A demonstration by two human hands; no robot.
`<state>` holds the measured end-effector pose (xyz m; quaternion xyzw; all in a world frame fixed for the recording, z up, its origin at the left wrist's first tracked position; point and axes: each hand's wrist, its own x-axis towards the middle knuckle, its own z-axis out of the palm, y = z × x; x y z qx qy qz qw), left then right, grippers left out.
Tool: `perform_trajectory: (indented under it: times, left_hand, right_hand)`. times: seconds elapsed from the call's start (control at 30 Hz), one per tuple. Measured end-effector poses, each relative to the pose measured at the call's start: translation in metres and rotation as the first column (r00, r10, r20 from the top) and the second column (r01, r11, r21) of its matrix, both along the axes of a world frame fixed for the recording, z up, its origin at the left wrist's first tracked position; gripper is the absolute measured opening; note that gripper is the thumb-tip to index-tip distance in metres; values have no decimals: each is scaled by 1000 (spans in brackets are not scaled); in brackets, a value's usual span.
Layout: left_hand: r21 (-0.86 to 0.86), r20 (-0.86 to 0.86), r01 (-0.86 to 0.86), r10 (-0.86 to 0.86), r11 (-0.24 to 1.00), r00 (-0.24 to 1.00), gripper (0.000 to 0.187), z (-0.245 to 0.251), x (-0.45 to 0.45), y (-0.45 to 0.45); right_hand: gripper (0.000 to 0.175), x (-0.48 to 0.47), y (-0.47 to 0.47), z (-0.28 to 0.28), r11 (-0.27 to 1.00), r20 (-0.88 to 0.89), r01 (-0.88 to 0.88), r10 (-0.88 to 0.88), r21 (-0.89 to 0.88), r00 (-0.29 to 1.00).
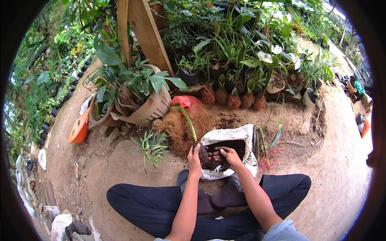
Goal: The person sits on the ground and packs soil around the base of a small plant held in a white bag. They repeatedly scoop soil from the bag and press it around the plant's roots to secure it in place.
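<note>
My left hand point(194, 155) holds a dark ball of soil point(203, 154) from which a green plant shoot point(189, 121) rises, leaning up and to the left. Beside it, my right hand point(224, 155) is over the sack, palm turned up, fingers apart and dirty with soil. Both hands are above an opened white woven sack point(249, 135) of dark potting soil point(236, 147). A heap of brown coconut fibre point(178, 132) lies just beyond my left hand, with a red plastic bag point(186, 102) behind it.
Several fibre-wrapped plant balls point(233, 101) stand in a row along the bed. Large tilted pots point(150, 110) are at the left, near an orange container point(80, 128). A loose spiky plant point(153, 147) lies left of the fibre. Cut stems point(263, 144) and red netting strands point(270, 161) lie right of the sack.
</note>
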<state>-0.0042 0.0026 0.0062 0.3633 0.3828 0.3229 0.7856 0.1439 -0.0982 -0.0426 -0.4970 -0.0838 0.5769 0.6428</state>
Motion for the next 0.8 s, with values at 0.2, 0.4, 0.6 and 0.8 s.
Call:
perform_trajectory:
  times: [0.2,0.4,0.6,0.8]
  left_hand:
    - [7,0,3,-3,1000,1000,34,-2,0,0]
    - [1,20,4,-4,1000,1000,35,-2,-1,1]
    - [-2,18,2,-2,1000,1000,34,-2,-1,1]
    - [-25,44,-10,11,1000,999,30,-3,0,0]
  right_hand:
    - [26,1,-3,6,999,44,-41,42,-32,998]
    - [47,-1,0,6,997,-87,47,-51,-55,995]
    - [43,5,1,-3,989,-160,93,-110,-113,981]
    - [27,2,-2,0,997,-124,40,-32,64,992]
